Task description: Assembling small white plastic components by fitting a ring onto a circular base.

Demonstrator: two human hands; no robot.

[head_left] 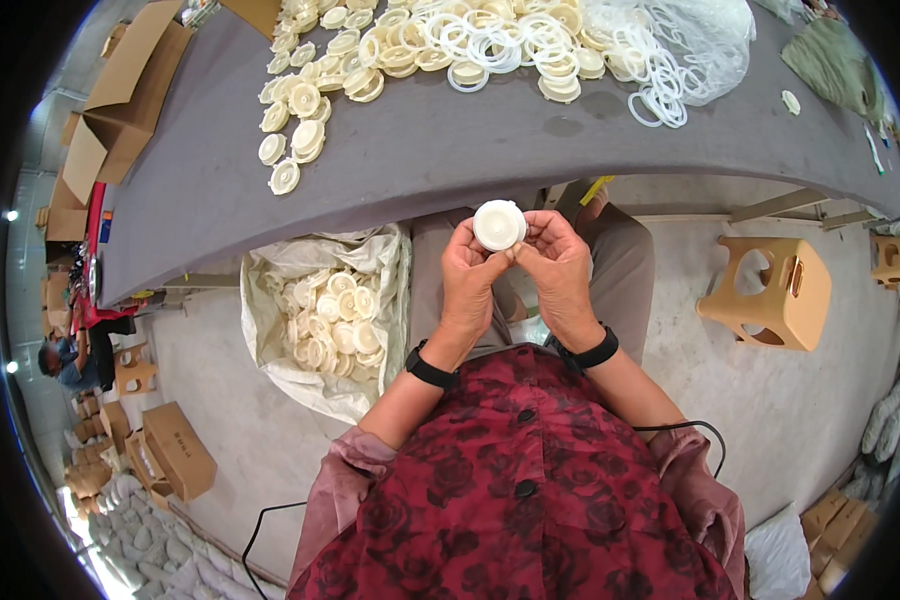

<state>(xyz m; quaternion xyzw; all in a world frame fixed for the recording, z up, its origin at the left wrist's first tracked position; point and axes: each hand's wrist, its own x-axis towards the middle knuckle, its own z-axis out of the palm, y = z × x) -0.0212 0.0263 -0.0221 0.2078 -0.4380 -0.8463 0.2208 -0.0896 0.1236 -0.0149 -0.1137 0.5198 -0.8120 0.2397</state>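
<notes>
Between my two hands, in front of the table's near edge, I hold a round cream plastic cap point(499, 226) with its flat ringed face turned up. My left hand point(469, 272) grips its left rim with thumb and fingers. On the other side my right hand point(553, 262) pinches the right rim, and both thumbs meet at the lower edge. Many similar cream caps point(305, 100) lie in a heap along the far part of the table. White translucent rings point(490, 40) are mixed among them, and more rings spill from a clear plastic bag point(715, 50).
A white woven sack point(265, 330) full of caps stands on the floor at my left. Right of me is a tan plastic stool point(805, 295). The grey-covered table point(450, 150) curves across in front. Cardboard boxes point(178, 452) and another person point(80, 365) are far left.
</notes>
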